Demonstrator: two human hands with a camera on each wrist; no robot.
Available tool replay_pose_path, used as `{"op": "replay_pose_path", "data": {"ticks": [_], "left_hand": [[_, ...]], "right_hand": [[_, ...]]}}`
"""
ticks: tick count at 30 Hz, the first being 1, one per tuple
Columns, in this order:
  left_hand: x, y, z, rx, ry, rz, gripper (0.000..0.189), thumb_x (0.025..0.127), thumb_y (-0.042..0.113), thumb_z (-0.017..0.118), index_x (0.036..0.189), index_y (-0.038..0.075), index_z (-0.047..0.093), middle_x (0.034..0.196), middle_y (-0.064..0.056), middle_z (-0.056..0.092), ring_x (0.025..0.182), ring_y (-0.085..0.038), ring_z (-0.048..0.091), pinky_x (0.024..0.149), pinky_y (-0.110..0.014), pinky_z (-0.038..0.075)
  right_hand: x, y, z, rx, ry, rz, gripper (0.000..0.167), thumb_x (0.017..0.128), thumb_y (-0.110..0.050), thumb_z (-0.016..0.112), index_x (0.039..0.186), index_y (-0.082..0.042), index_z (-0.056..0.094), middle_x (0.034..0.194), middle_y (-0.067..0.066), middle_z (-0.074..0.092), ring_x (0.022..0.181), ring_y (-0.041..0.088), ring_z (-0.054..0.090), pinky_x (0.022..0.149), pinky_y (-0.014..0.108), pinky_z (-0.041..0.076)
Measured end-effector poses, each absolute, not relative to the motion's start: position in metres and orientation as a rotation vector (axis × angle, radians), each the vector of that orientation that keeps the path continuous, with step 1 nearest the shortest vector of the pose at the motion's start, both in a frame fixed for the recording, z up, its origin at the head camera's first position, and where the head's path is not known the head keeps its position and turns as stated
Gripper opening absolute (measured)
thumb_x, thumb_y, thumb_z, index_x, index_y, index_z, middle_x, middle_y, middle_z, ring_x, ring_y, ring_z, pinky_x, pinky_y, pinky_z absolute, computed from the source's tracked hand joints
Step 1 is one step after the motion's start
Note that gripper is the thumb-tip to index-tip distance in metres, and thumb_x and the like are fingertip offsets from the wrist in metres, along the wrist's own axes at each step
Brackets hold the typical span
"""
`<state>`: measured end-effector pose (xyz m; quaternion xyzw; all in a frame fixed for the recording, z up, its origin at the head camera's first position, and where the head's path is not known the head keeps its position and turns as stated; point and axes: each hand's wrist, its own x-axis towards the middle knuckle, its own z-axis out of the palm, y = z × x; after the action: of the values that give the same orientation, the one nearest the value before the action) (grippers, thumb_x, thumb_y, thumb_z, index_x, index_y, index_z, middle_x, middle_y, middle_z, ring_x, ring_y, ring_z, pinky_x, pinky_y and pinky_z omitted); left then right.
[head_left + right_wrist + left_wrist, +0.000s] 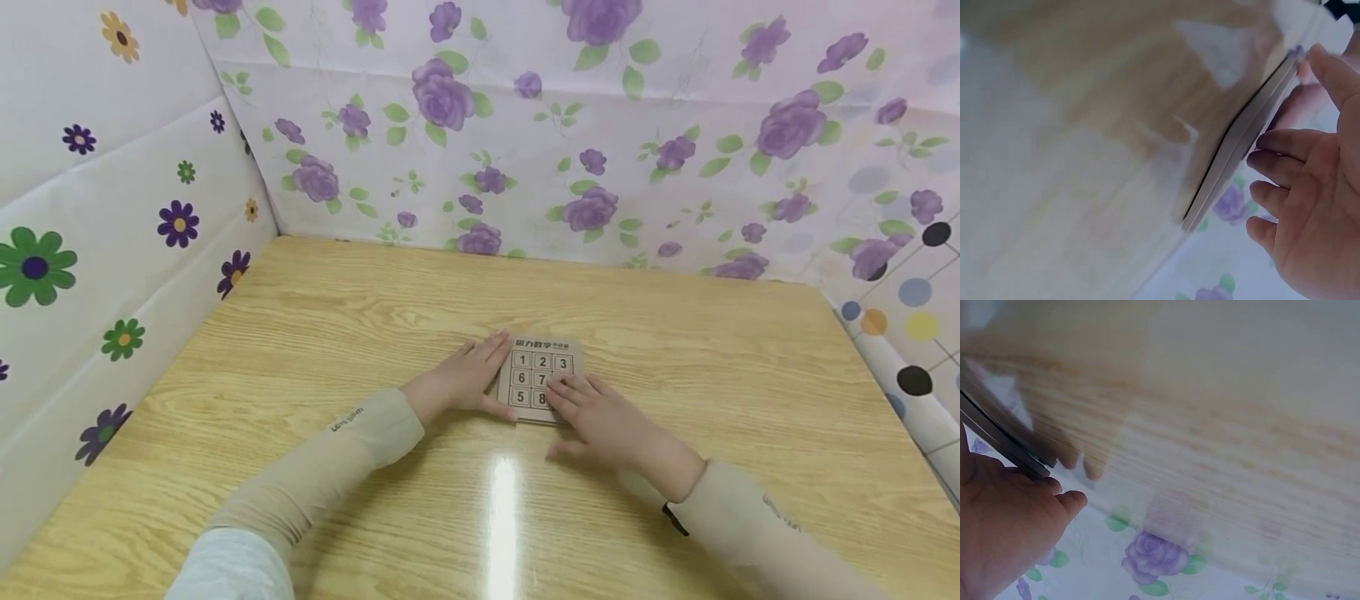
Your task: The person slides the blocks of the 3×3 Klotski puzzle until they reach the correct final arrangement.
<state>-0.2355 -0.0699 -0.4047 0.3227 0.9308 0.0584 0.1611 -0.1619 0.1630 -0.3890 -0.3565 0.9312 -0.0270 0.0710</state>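
Observation:
A square number sliding puzzle [522, 379], beige with printed digit tiles and Chinese lettering along its top, lies flat on the wooden table. Along its left edge rests my left hand [467, 379], fingers extended, thumb at the near left corner. My right hand [600, 419] reaches over the right side with straight fingers, fingertips on the tiles and covering part of the lower right; the thumb points out below. In the left wrist view, the puzzle's dark edge [1007, 440] meets the left hand [1013, 522]. The right wrist view shows its thin side [1235, 147] beside the right hand [1310, 194].
The wood-grain table [375, 308] stretches out all round, with a bright light reflection in front of the puzzle. A purple-rose cloth wall [525, 133] rises behind it. Flower-patterned cloth [142, 275] stands at left, dotted cloth [915, 333] at right.

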Motion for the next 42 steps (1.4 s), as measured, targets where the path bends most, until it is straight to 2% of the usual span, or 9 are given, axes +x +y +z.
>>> {"op": "replay_pose_path", "data": {"ticks": [8, 26, 42], "left_hand": [[-0.235, -0.07, -0.405, 0.907, 2.663, 0.166, 0.12, 0.074, 0.072, 0.059, 0.153, 0.005, 0.0, 0.16, -0.01, -0.005, 0.148, -0.023, 0.0, 0.121, -0.043, 0.007], [-0.236, -0.071, -0.406, 0.899, 2.662, 0.177, 0.12, 0.074, 0.072, 0.06, 0.153, 0.006, -0.001, 0.16, -0.009, -0.006, 0.148, -0.022, 0.0, 0.121, -0.043, 0.006], [-0.236, -0.069, -0.405, 0.906, 2.655, 0.169, 0.12, 0.074, 0.073, 0.059, 0.153, 0.006, -0.002, 0.16, -0.009, -0.007, 0.148, -0.022, -0.002, 0.121, -0.043, 0.006]], "right_hand": [[-0.154, 0.156, -0.39, -1.147, 2.774, -0.096, 0.075, 0.09, -0.051, 0.055, 0.142, 0.002, 0.041, 0.151, 0.016, 0.035, 0.142, 0.035, 0.027, 0.117, 0.053, 0.02], [-0.153, 0.181, -0.388, -1.146, 2.822, -0.135, 0.068, 0.09, -0.045, 0.059, 0.138, 0.002, 0.047, 0.146, 0.015, 0.043, 0.137, 0.036, 0.036, 0.114, 0.057, 0.024], [-0.161, 0.145, -0.39, -1.228, 2.739, -0.15, 0.073, 0.091, -0.05, 0.055, 0.143, 0.001, 0.04, 0.151, 0.014, 0.036, 0.141, 0.033, 0.03, 0.117, 0.053, 0.019]]}}
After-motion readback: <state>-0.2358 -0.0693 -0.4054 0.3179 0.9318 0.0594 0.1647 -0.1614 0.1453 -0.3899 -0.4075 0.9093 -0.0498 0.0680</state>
